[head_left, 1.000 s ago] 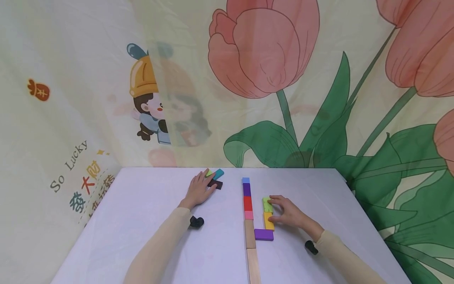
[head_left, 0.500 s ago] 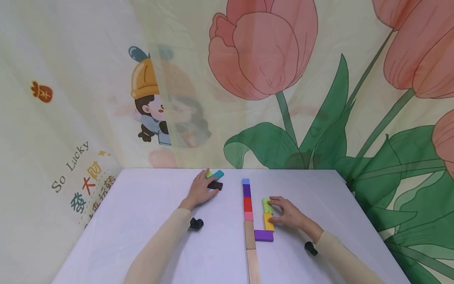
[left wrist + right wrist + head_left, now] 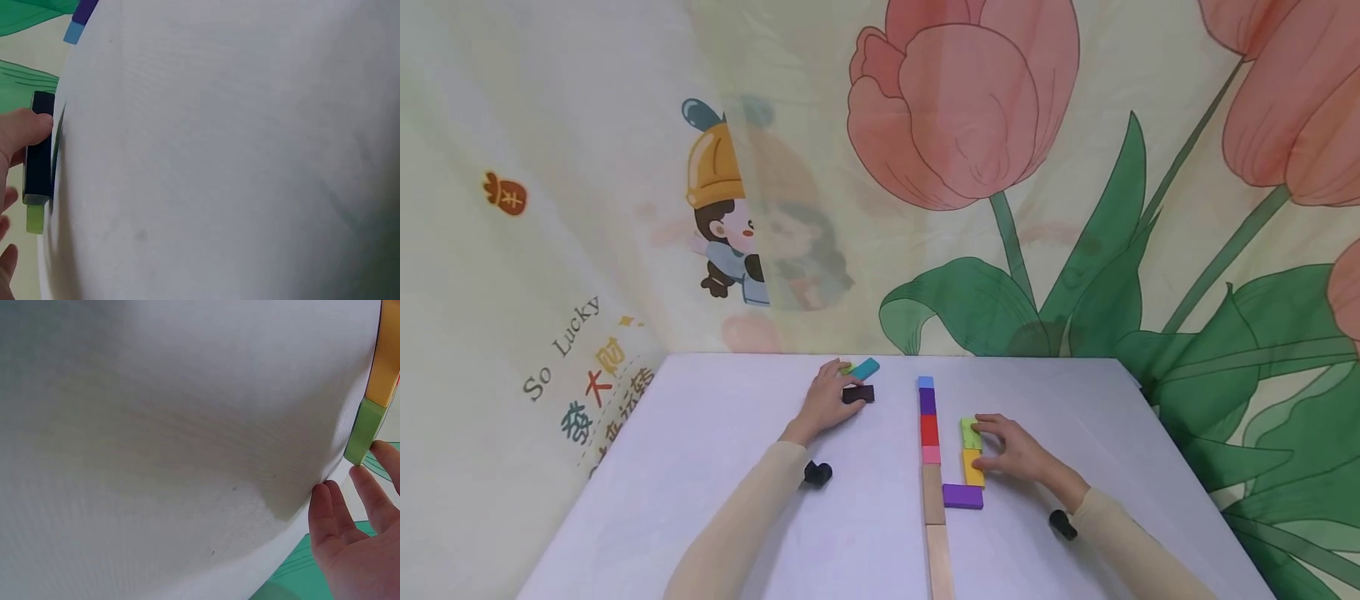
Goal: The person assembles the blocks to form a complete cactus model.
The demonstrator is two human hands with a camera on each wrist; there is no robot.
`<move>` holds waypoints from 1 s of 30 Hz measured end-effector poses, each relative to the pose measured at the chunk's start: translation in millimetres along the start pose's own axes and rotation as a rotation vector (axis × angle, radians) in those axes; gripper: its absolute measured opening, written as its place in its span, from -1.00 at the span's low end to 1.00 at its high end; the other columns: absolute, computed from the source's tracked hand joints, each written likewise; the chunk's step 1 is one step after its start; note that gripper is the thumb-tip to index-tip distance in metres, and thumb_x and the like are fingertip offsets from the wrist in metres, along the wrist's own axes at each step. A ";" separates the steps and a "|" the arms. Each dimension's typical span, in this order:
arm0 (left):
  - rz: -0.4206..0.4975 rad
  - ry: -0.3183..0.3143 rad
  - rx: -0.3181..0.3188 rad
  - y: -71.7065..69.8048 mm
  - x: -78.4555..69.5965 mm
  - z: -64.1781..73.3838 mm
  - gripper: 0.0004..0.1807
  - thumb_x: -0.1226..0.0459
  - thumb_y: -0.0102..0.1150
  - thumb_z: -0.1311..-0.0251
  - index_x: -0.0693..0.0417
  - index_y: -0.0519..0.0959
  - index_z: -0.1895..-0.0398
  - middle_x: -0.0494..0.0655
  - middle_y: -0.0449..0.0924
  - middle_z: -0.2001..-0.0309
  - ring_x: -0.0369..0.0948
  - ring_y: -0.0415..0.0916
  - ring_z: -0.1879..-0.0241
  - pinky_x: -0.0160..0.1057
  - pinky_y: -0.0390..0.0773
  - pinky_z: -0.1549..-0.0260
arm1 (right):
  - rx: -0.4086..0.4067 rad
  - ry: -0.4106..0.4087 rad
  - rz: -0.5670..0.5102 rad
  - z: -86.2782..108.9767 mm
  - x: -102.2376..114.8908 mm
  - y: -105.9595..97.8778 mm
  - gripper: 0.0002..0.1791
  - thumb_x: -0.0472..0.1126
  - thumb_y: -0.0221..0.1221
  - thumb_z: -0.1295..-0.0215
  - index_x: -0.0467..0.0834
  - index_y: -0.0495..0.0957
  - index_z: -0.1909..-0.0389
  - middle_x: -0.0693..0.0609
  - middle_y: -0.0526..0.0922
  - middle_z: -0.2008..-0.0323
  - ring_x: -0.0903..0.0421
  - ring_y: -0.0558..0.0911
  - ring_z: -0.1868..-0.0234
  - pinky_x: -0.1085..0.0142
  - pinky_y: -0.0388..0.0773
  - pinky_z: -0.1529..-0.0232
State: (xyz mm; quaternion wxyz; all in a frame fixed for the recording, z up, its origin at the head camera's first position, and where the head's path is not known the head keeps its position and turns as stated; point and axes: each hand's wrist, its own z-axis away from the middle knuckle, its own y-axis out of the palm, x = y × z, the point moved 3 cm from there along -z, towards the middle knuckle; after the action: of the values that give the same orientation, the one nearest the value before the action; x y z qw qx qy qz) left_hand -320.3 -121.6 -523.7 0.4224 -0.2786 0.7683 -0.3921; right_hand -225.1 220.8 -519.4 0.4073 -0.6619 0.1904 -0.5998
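In the head view my left hand (image 3: 827, 398) is at the back left of the table, pinching a black block (image 3: 858, 394) between thumb and fingers. The left wrist view shows the thumb across this black block (image 3: 39, 153), with a shadow beside it. Just behind lie a teal block (image 3: 867, 368) and a partly hidden lime block (image 3: 847, 367). My right hand (image 3: 1018, 450) rests beside a green block (image 3: 971, 433) and a yellow block (image 3: 973, 468) set end to end. Its fingertips touch the green block, the thumb the yellow one. A purple block (image 3: 962, 497) lies crosswise at their near end.
Left of the right hand runs a line of blocks: light blue (image 3: 926, 382), dark purple (image 3: 927, 402), red (image 3: 929, 430), pink (image 3: 931, 455) and plain wood (image 3: 933, 493). Black wrist devices (image 3: 817, 474) show by the sleeves. A printed curtain (image 3: 820, 167) hangs behind the white table (image 3: 737, 500).
The black block has turned from slanted to nearly level and come slightly nearer with my left hand. My right hand stays on the green and yellow blocks. The head view has shifted a little.
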 end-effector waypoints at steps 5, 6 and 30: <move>0.006 0.001 0.030 -7.7 -10.1 3.9 -0.64 0.15 0.41 -0.07 0.09 0.67 0.07 0.05 0.55 0.06 -0.03 0.45 0.03 -0.01 0.51 0.03 | -0.001 0.004 -0.004 0.8 -0.3 -0.9 -0.25 -0.05 0.49 -0.03 -0.21 0.50 -0.26 -0.21 0.34 -0.37 -0.31 0.22 -0.40 -0.29 0.20 -0.29; 0.007 0.001 0.045 -9.1 -12.1 4.8 -0.64 0.15 0.40 -0.08 0.08 0.67 0.06 0.02 0.56 0.08 -0.06 0.47 0.06 -0.03 0.52 0.05 | -0.002 0.004 -0.005 0.9 -0.3 -1.0 -0.25 -0.05 0.49 -0.03 -0.21 0.50 -0.26 -0.21 0.34 -0.37 -0.31 0.22 -0.40 -0.29 0.20 -0.29; -0.049 0.135 0.289 -5.2 -63.8 30.9 -0.66 0.06 0.40 -0.09 -0.03 0.66 0.10 -0.20 0.57 0.25 -0.29 0.46 0.28 -0.25 0.51 0.21 | -0.008 -0.007 -0.003 -1.1 -4.9 1.7 -0.23 0.00 0.48 -0.02 -0.21 0.50 -0.26 -0.21 0.35 -0.36 -0.30 0.24 -0.39 -0.29 0.24 -0.27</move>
State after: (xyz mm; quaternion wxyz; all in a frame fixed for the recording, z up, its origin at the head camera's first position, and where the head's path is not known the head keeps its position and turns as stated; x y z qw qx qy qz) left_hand -261.8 -87.4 -502.2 0.3960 -0.2064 0.7233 -0.5266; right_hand -226.8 223.1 -523.9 0.4044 -0.6660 0.1902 -0.5972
